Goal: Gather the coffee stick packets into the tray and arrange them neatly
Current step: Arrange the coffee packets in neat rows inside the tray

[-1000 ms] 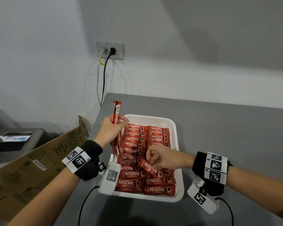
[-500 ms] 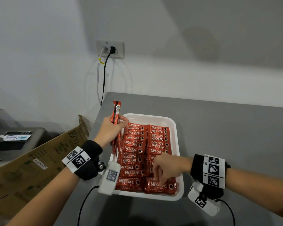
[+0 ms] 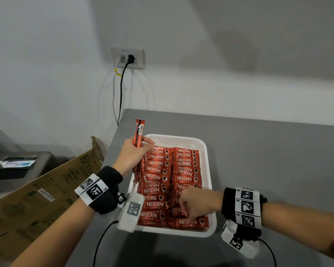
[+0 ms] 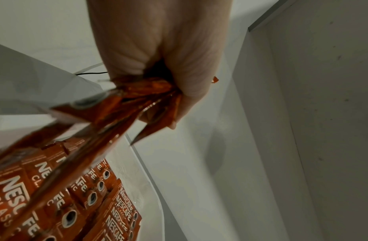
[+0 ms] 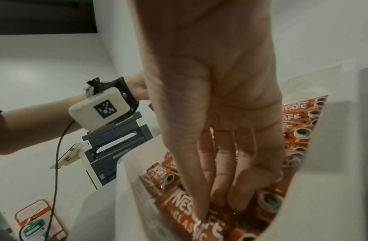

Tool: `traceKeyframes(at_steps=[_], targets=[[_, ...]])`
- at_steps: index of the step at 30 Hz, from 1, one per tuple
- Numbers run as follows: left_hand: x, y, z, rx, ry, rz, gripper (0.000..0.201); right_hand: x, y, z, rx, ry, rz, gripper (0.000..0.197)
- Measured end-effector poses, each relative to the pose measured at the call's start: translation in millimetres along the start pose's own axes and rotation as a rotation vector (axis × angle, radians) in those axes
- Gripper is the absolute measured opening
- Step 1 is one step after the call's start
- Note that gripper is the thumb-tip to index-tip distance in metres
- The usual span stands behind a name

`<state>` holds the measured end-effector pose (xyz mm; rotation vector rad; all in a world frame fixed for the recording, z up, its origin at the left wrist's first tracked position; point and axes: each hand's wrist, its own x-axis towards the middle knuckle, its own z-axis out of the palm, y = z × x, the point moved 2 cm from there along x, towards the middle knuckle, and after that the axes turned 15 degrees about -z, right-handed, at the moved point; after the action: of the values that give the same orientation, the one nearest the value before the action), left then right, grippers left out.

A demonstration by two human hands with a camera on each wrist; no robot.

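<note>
While the white tray fills, both hands work over it at once, as the lines below set out.

Left hand (image 3: 130, 154): fist curled tight round a bundle of coffee stick packets (image 3: 138, 135), held upright at the tray's left rim; the grip reads as a reserve kept ready to feed the rows.

Right hand (image 3: 198, 204): fingers (image 5: 220, 171) pointing down onto the near packets under it, thumb and fingertips touching a packet; whether they pinch it or only press it flat cannot be told.

Tray (image 3: 207, 166): shallow white foam-like dish with rounded corners and a raised lip, sitting under both hands on the grey table (image 3: 268, 160).

Packets in tray (image 3: 184, 171): two columns lying crosswise and overlapping like shingles, logos up; the far rows sit square, those next to the right hand look less settled, which is likely why it is there.

Material: thin glossy red film, crinkled, with serrated sealed ends; light and slippery, so stacked rows probably slide easily.

Beyond the left forearm: a brown cardboard box (image 3: 46, 191), tilted.

Above the left hand: a wall socket (image 3: 127, 58) with two cables hanging.
</note>
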<state>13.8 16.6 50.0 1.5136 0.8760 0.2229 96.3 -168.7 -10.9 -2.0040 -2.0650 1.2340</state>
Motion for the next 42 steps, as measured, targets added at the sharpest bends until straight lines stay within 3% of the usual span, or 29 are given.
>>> traceKeyframes(at_steps=[2,4,8,10,13,17,19,22,27,30,32,39,42], targets=[[0,-1,-1,-0.009,0.007,0.014,0.002,0,1,-1,-0.025,-0.022,0.014,0.018],[0,-2,-2,-0.027,0.009,0.015,0.002,3,-4,-8,-0.035,0.049,-0.018,0.016],[0,-4,2,-0.089,-0.023,0.010,0.006,16,-29,-38,0.122,0.585,-0.118,0.033],[0,-5,7,-0.099,-0.030,0.036,0.008,20,-38,-54,0.165,0.747,-0.164,0.042],[2,-4,13,-0.124,-0.010,0.059,0.009,25,-41,-66,0.288,0.743,-0.239,0.040],[5,-6,15,-0.146,0.056,0.064,0.019,28,-32,-71,0.628,0.890,-0.258,0.026],[4,-9,18,-0.164,0.062,0.062,0.021,27,-31,-70,0.747,0.893,-0.271,0.028],[2,-11,25,-0.127,0.059,0.086,0.021,27,-29,-69,0.636,0.871,-0.241,0.036],[3,-13,19,-0.182,-0.019,0.043,0.032,23,-13,-73,0.497,0.871,-0.218,0.015],[3,-13,10,-0.249,-0.082,0.021,0.017,21,-4,-70,0.465,0.832,-0.200,0.016],[2,-12,4,-0.221,-0.069,0.023,0.007,19,-1,-68,0.466,0.831,-0.194,0.018],[5,-17,4,-0.052,0.018,0.055,0.009,18,-3,-72,0.450,0.871,-0.213,0.007],[3,-18,3,-0.103,0.065,0.049,0.011,18,-2,-71,0.413,0.745,-0.175,0.013]])
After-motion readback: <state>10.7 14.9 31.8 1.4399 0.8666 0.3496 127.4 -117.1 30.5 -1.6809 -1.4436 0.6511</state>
